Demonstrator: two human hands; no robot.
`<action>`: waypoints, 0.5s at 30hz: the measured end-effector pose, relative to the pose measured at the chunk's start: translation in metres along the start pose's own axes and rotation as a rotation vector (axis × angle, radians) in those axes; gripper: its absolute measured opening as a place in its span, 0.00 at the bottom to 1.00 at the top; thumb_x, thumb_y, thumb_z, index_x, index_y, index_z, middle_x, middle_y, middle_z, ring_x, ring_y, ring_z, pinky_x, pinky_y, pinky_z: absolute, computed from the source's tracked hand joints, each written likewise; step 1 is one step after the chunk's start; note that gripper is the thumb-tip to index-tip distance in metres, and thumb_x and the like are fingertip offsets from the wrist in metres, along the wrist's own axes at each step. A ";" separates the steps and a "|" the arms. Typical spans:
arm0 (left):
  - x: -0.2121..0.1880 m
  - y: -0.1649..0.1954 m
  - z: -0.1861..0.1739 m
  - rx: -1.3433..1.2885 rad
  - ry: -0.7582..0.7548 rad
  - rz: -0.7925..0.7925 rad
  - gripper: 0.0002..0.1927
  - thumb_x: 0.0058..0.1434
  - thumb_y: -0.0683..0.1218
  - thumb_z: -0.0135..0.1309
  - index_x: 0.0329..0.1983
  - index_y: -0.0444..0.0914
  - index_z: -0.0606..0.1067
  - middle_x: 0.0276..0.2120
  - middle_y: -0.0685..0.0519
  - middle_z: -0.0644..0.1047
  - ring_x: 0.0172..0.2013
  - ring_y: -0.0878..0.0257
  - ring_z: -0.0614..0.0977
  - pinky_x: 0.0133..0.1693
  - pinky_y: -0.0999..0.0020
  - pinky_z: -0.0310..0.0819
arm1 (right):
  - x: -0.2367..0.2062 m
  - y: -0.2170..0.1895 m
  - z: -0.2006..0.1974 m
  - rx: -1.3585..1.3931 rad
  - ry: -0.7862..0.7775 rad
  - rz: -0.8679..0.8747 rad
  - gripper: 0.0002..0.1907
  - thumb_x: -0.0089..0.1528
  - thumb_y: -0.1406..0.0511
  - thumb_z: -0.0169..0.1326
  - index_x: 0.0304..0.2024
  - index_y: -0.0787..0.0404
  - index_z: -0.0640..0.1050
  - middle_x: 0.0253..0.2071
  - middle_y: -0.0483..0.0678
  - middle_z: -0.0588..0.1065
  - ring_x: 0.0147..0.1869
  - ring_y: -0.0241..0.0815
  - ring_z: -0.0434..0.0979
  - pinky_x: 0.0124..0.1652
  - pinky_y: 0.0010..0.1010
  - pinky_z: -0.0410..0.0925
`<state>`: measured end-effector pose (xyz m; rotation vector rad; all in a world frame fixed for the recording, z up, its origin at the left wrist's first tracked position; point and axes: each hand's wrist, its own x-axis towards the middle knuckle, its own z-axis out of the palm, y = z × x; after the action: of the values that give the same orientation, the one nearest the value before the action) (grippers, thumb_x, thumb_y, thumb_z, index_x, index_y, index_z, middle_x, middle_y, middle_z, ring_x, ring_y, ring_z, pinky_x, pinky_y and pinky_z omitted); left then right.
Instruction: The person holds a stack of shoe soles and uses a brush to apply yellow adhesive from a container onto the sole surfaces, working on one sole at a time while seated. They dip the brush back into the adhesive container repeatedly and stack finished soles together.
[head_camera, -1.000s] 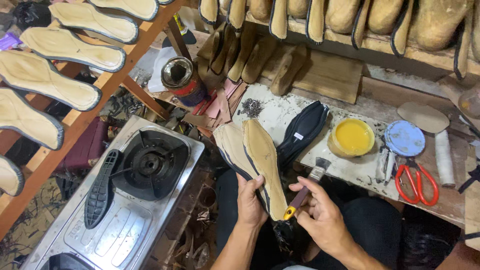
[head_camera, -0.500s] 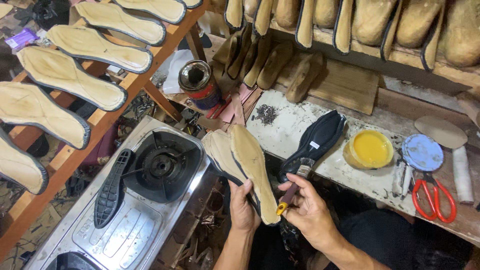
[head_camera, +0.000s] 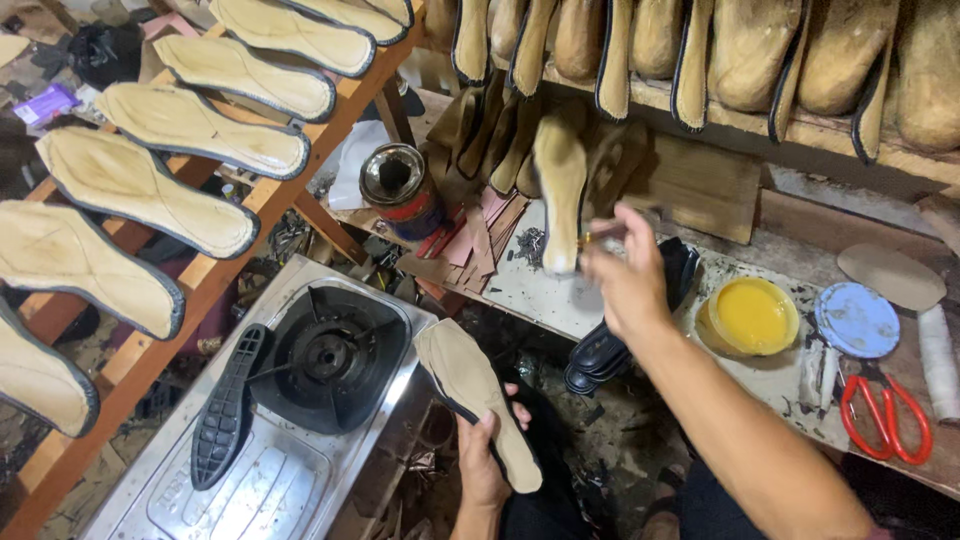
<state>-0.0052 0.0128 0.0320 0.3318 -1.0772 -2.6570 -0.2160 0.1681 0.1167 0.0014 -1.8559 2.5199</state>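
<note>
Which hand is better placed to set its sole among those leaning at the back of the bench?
Right. The right hand holds a tan sole raised beside the leaning soles, while the left hand holds another sole low by the stove.

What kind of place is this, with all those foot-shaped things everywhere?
Most likely a small shoemaker's workshop. Rows of tan insoles lie on a wooden rack, the left hand holds another insole, and the workbench carries an open tub of yellow glue and red-handled scissors.
</note>
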 end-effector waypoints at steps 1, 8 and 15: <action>0.000 -0.004 -0.002 -0.006 -0.010 0.011 0.29 0.62 0.47 0.47 0.65 0.32 0.60 0.50 0.39 0.75 0.39 0.54 0.79 0.41 0.59 0.76 | 0.026 0.005 0.002 -0.035 0.077 0.028 0.42 0.54 0.85 0.50 0.70 0.60 0.59 0.57 0.53 0.69 0.48 0.43 0.75 0.38 0.27 0.73; 0.010 -0.013 -0.007 -0.006 -0.050 0.005 0.28 0.61 0.46 0.48 0.63 0.30 0.61 0.49 0.38 0.76 0.37 0.53 0.79 0.40 0.59 0.76 | 0.143 0.034 0.025 0.019 0.261 -0.037 0.44 0.50 0.84 0.51 0.69 0.58 0.61 0.51 0.54 0.71 0.40 0.43 0.75 0.30 0.30 0.70; 0.013 -0.006 -0.006 -0.007 -0.016 -0.035 0.29 0.59 0.46 0.47 0.63 0.31 0.61 0.48 0.38 0.76 0.36 0.53 0.79 0.39 0.59 0.76 | 0.169 0.040 0.023 -0.611 0.323 -0.236 0.39 0.53 0.77 0.59 0.66 0.56 0.64 0.55 0.55 0.71 0.50 0.51 0.78 0.43 0.42 0.75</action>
<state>-0.0165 0.0087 0.0223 0.3315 -1.0761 -2.6983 -0.3853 0.1360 0.0870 -0.1680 -2.2274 1.6115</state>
